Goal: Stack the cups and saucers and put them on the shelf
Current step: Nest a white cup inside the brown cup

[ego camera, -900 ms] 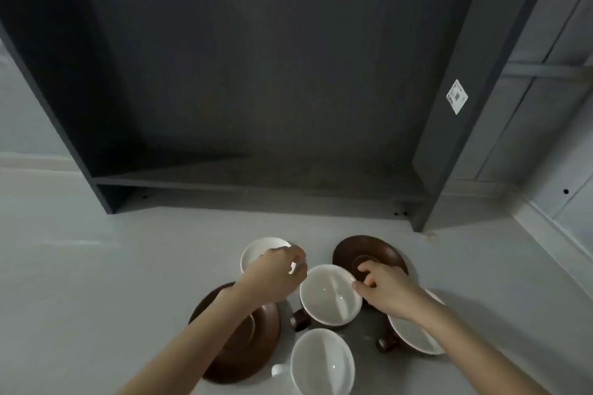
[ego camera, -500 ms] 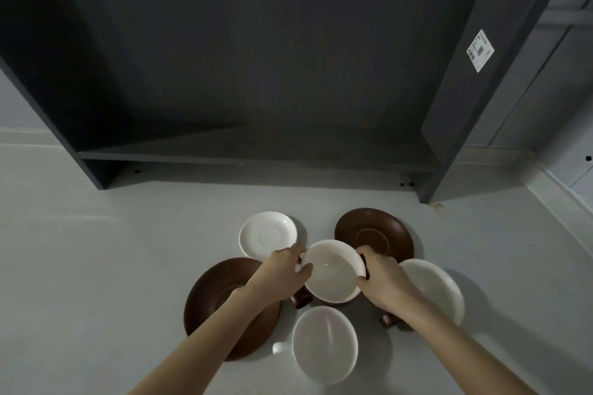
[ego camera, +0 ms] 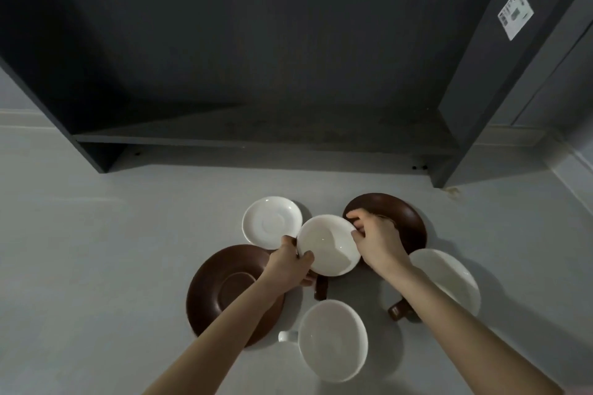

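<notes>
Both hands grip centre cup (ego camera: pixel 329 245) by rim: left hand (ego camera: pixel 290 266) on left edge, right hand (ego camera: pixel 375 239) on right edge. Cup sits among saucers on floor (ego camera: pixel 96 250); whether lifted, cannot tell. White saucer (ego camera: pixel 272 222) just beyond-left, nearer left hand; far brown saucer (ego camera: pixel 407 221) under right hand. Shelf (ego camera: pixel 256 135) straight ahead, well apart.

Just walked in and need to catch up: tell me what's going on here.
A person is sorting cups and saucers on a pale floor in front of a dark shelf unit. Both hands grip the rim of the middle cup: left hand on its left edge, right hand on its right. Around it lie a white saucer, two brown saucers and two more cups. Nothing is stacked or shelved yet.
</notes>
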Available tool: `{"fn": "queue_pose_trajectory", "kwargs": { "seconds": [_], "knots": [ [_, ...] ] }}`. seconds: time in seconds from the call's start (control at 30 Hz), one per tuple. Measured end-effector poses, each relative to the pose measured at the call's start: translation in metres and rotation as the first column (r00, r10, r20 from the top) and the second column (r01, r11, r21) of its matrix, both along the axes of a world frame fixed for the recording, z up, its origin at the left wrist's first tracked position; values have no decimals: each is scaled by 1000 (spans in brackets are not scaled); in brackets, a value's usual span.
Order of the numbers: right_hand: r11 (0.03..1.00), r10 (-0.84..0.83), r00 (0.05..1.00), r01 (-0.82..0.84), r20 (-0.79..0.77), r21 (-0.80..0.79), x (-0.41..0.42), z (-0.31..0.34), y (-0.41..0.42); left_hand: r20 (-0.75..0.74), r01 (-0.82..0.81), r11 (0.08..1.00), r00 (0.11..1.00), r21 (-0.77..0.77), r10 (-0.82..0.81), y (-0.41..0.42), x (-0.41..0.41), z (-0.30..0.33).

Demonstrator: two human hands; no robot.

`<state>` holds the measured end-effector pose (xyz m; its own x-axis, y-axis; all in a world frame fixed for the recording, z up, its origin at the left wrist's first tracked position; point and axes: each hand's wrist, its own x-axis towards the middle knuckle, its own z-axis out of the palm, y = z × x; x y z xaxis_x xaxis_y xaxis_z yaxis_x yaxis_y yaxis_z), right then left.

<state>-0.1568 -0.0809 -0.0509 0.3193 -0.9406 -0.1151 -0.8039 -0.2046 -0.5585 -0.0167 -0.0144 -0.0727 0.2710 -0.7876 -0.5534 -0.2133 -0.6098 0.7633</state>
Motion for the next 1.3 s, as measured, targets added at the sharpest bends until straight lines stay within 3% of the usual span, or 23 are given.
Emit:
{"fn": "queue_pose_trajectory", "kwargs": {
  "seconds": [0.2,0.27,0.37,0.5,0.63,1.0,1.3],
  "knots": [
    [997,-68,978,61,196,43,0,-5,3,-254,-155,986,953,66,166,-3,-2,-12],
    [995,-96,971,89,219,43,-1,-6,12,-366,-224,971,900,78,237,-1,-2,-14],
    [991,-125,973,113,196,71,-7,-8,30,-409,-254,965,875,66,259,0,-3,-13],
    [977,-117,991,102,71,186,-18,-13,50,-420,-242,969,874,58,243,1,-4,-15],
    [893,17,989,-81,145,443,-15,-11,55,-397,-235,969,885,73,244,0,-5,-14],
    [912,-4,961,-110,276,396,-14,-16,64,-411,-247,969,883,1,226,6,-8,-6],
    [945,-101,906,-42,410,325,-11,-2,84,-223,-80,986,974,-145,46,11,-6,29]
  ]
}}
